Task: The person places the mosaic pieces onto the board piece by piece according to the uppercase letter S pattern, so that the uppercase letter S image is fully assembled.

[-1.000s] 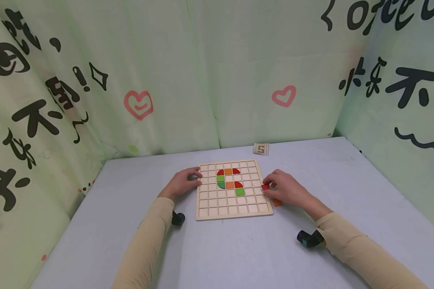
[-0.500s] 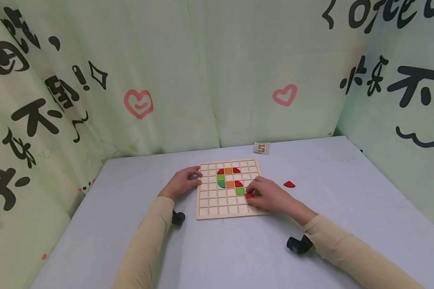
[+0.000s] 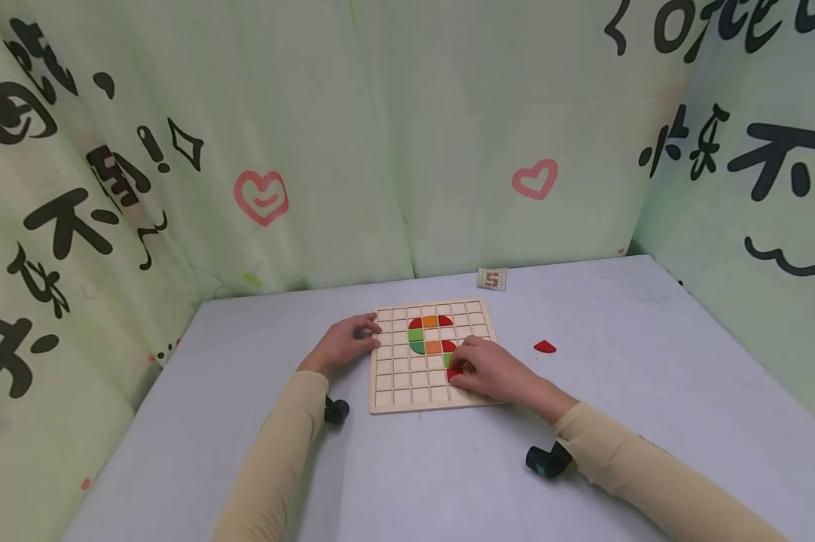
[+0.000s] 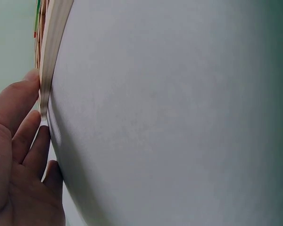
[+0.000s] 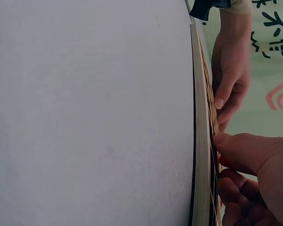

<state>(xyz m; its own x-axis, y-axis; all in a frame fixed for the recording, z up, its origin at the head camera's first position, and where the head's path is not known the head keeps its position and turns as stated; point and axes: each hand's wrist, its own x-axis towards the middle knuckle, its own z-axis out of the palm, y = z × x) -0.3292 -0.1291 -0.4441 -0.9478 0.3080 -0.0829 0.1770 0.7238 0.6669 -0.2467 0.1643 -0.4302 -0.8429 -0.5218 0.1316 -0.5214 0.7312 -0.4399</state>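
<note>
A square wooden grid board [image 3: 395, 397] lies on the table, with red, orange and green tiles forming a curved figure in its cells. My right hand [image 3: 492, 369] is over its right half, thumb and fingertips pinching a red tile [image 3: 454, 374] at a cell just below a light green tile [image 3: 448, 360]. The hand hides part of both tiles and the board's right edge. My left hand [image 3: 343, 342] rests at the board's left edge. In the left wrist view its thumb and loosely extended fingers [image 4: 37, 153] touch the wooden side [image 4: 54, 42].
A loose red quarter-round tile [image 3: 545, 347] lies on the white table right of the board. Behind the board is a small patterned card [image 3: 492, 279]. Printed curtains [image 3: 394, 150] stand around the table's back and sides.
My right hand has carried the red tile left from beside the board to the cell under the green tile. The loose red tile came into view; an orange piece is now hidden. Left hand unmoved.
</note>
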